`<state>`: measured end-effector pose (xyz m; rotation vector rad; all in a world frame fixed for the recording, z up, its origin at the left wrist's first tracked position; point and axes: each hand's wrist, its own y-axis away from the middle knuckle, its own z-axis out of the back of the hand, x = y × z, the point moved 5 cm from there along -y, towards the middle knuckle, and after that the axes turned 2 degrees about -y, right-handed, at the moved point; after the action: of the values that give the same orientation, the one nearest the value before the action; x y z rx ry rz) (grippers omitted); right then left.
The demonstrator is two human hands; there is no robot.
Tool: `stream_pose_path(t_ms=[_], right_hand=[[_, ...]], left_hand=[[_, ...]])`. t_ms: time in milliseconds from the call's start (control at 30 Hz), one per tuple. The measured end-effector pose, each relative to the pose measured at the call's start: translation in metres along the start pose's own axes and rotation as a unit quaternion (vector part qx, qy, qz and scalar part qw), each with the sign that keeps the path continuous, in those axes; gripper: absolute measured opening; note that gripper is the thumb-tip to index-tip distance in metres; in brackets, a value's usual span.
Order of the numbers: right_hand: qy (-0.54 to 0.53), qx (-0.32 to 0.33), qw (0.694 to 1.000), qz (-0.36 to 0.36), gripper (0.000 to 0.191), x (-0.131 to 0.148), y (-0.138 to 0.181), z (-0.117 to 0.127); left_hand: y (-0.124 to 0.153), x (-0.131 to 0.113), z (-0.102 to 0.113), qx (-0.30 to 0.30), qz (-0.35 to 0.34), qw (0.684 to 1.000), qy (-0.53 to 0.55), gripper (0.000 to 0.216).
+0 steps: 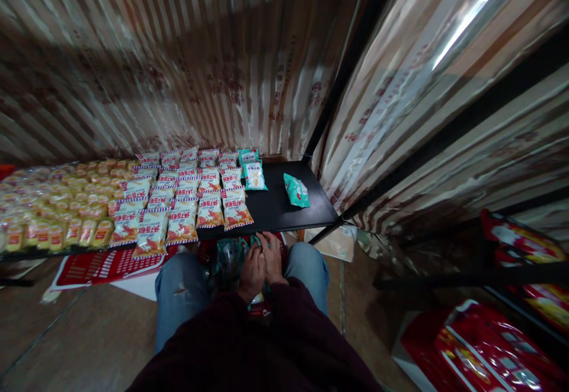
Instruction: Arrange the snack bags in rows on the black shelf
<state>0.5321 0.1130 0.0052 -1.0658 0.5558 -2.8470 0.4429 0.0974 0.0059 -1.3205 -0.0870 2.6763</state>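
three teal snack packets lie on the black shelf (275, 205): two stacked at the back (254, 175), one loose packet (296, 190) alone near the right edge with bare shelf all around it. rows of red-and-white packets (186, 193) fill the middle, yellow packets (53, 202) the left. below the front edge, between the knees, the left hand (251, 270) and right hand (272, 257) press together on something teal; the grip cannot be made out.

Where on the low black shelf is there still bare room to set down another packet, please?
The black shelf is bare at its right end: between the red-and-white snack packets and the lone teal packet, and along the front edge below it. Leftward it is crowded, with yellow packets beyond. Both hands are below the shelf.
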Motion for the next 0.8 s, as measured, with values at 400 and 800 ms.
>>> stream_pose_path(t_ms=[400,800], right_hand=[[0.042,0.204,0.955,-0.212,0.054,-0.022,0.013,-0.031],[-0.223,0.067,0.931,-0.281,0.034,-0.040,0.008,-0.038]], left_hand=[[0.005,0.066,-0.012,0.108,0.304,0.942,0.096,0.034],[0.006,0.079,0.007,-0.025,0.333,0.894,0.297,0.041]])
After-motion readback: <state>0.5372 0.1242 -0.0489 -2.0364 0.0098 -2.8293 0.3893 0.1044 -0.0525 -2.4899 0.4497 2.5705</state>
